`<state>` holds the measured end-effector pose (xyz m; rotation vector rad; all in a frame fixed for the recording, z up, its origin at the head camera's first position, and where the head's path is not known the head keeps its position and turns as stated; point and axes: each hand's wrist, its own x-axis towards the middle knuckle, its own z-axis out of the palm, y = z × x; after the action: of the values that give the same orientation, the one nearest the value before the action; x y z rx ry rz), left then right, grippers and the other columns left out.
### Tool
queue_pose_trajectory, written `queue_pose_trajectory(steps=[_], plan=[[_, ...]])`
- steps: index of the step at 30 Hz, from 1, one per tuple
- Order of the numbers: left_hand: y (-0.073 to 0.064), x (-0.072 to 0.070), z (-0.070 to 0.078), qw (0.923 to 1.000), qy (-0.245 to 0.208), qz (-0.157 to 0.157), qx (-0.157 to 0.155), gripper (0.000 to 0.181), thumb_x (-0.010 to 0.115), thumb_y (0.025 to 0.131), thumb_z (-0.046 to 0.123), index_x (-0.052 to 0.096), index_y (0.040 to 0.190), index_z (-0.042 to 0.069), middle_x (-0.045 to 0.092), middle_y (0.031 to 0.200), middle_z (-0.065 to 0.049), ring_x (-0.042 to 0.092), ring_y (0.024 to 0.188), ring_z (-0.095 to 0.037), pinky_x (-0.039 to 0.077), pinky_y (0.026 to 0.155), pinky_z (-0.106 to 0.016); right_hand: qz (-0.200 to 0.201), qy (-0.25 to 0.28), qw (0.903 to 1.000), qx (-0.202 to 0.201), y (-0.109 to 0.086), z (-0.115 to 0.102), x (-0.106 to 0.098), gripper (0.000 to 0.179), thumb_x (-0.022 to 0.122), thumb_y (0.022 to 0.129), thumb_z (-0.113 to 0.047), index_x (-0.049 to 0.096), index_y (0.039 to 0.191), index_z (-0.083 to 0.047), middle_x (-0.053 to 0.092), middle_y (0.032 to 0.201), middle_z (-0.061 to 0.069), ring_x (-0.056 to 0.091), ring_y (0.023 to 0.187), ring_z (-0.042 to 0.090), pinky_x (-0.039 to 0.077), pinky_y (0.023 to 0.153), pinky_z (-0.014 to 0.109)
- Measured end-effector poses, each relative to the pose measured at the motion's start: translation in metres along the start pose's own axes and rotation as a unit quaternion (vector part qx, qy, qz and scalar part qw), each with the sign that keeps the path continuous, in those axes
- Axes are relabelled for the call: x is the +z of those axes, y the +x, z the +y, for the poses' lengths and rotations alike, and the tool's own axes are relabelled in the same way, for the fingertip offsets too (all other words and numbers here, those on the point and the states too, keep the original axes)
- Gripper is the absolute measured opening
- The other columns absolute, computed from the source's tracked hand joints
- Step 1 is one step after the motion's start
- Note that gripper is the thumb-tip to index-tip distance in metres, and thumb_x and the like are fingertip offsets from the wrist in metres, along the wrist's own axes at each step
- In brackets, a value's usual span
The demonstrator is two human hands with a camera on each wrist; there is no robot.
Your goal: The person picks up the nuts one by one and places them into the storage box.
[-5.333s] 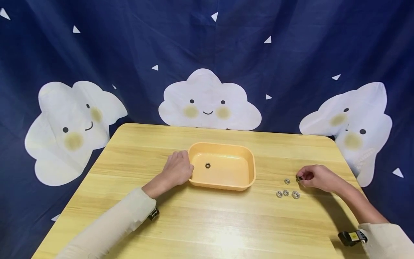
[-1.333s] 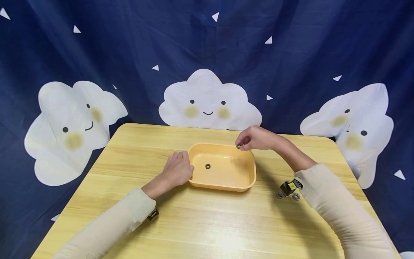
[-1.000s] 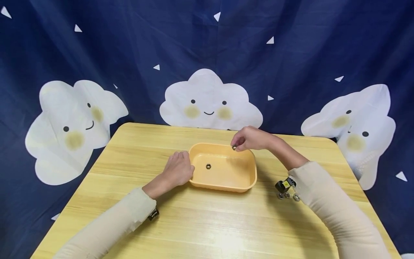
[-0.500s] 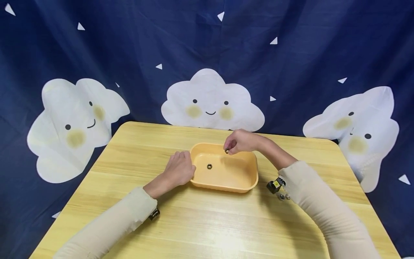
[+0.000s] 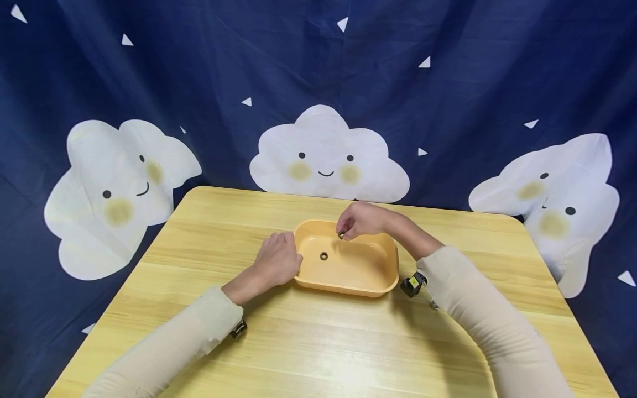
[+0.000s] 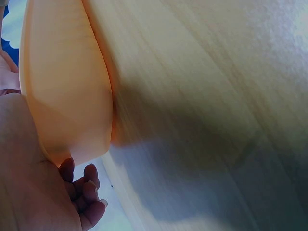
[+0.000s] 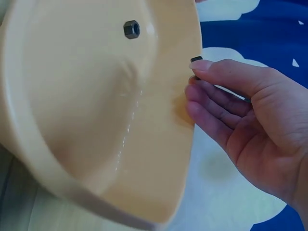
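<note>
A yellow-orange plastic bin (image 5: 348, 288) sits on the wooden table. My left hand (image 5: 278, 260) grips its left end; in the left wrist view the curled fingers (image 6: 91, 192) show below the bin's corner. Over the bin's far side, my right hand (image 5: 365, 218) pinches a dark metal hex nut (image 5: 341, 235) between thumb and fingertips. Only a bit of that nut (image 7: 196, 58) peeks past the thumb in the right wrist view. Another hex nut (image 7: 132, 30) lies on the bin's floor, left of centre in the head view.
Beside the right sleeve (image 5: 478, 304) a loose nut (image 5: 434, 304) shows on the table (image 5: 298, 342); the sleeve covers the spot where other nuts lay. A small wrist camera (image 5: 413, 284) hangs near the bin's right end. A blue curtain (image 5: 209, 72) with clouds stands behind.
My right hand picked up a nut at the right, carried it left to the bin, and has since moved further left and lower over it. The left hand keeps its hold.
</note>
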<state>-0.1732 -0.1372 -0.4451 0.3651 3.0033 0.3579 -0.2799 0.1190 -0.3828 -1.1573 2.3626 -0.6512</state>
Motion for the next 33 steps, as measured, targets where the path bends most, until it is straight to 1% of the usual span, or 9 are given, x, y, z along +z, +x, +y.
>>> queue_pose_trajectory(steps=[3, 6, 10, 17, 23, 27, 33], plan=[[0.0, -0.001, 0.001, 1.0, 0.002, -0.003, -0.002, 0.024, 0.049, 0.1, 0.025, 0.047, 0.102, 0.0, 0.046, 0.09, -0.01, 0.041, 0.085, -0.028, 0.032, 0.077, -0.035, -0.009, 0.006, 0.9999, -0.005, 0.004, -0.001, 0.002, 0.017, 0.078, 0.085, -0.006, 0.079, 0.102, -0.003, 0.081, 0.095, 0.007, 0.074, 0.086, 0.01, 0.058, 0.081, 0.025], [0.0, -0.001, 0.001, 1.0, 0.004, -0.002, -0.002, 0.024, 0.048, 0.101, 0.025, 0.047, 0.102, 0.001, 0.047, 0.09, -0.01, 0.041, 0.085, -0.028, 0.032, 0.077, -0.035, -0.019, 0.012, 0.9997, 0.002, 0.009, -0.003, 0.005, 0.017, 0.078, 0.086, -0.006, 0.079, 0.103, -0.003, 0.081, 0.097, 0.008, 0.075, 0.089, 0.012, 0.059, 0.082, 0.025], [0.0, 0.0, 0.001, 1.0, 0.006, -0.002, -0.002, 0.024, 0.048, 0.101, 0.025, 0.047, 0.102, 0.001, 0.047, 0.09, -0.01, 0.041, 0.085, -0.028, 0.032, 0.078, -0.036, -0.031, 0.002, 0.9995, 0.008, 0.014, -0.003, 0.009, 0.018, 0.078, 0.086, -0.007, 0.079, 0.104, -0.004, 0.081, 0.099, 0.008, 0.076, 0.091, 0.014, 0.059, 0.084, 0.024], [0.0, -0.001, 0.001, 1.0, 0.004, 0.0, -0.003, 0.025, 0.049, 0.1, 0.025, 0.048, 0.103, 0.0, 0.047, 0.091, -0.01, 0.041, 0.086, -0.028, 0.033, 0.078, -0.036, -0.043, -0.021, 0.9988, 0.0, 0.022, -0.004, 0.015, 0.02, 0.079, 0.086, -0.007, 0.08, 0.106, -0.004, 0.081, 0.1, 0.008, 0.077, 0.092, 0.015, 0.059, 0.084, 0.024], [0.0, -0.001, 0.001, 1.0, 0.007, -0.001, -0.002, 0.027, 0.049, 0.101, 0.026, 0.048, 0.105, 0.0, 0.047, 0.092, -0.01, 0.041, 0.087, -0.028, 0.032, 0.078, -0.036, -0.051, -0.011, 0.9986, -0.007, 0.026, -0.006, 0.019, 0.022, 0.078, 0.086, -0.004, 0.079, 0.108, 0.0, 0.081, 0.101, 0.01, 0.077, 0.093, 0.017, 0.06, 0.084, 0.024], [0.0, -0.001, 0.001, 1.0, 0.006, -0.003, -0.004, 0.025, 0.049, 0.101, 0.026, 0.047, 0.104, 0.001, 0.047, 0.092, -0.01, 0.041, 0.087, -0.028, 0.032, 0.079, -0.036, -0.059, -0.012, 0.9982, -0.005, 0.031, -0.005, 0.022, 0.022, 0.078, 0.086, -0.004, 0.079, 0.108, -0.001, 0.081, 0.102, 0.009, 0.077, 0.094, 0.016, 0.06, 0.084, 0.024], [0.001, -0.001, 0.001, 1.0, 0.005, -0.001, -0.005, 0.025, 0.049, 0.101, 0.026, 0.047, 0.103, 0.001, 0.047, 0.092, -0.01, 0.041, 0.087, -0.028, 0.033, 0.08, -0.037, -0.07, -0.03, 0.9971, -0.004, 0.039, -0.004, 0.029, 0.021, 0.077, 0.086, -0.003, 0.081, 0.107, -0.005, 0.081, 0.102, 0.005, 0.076, 0.095, 0.012, 0.059, 0.084, 0.022]])
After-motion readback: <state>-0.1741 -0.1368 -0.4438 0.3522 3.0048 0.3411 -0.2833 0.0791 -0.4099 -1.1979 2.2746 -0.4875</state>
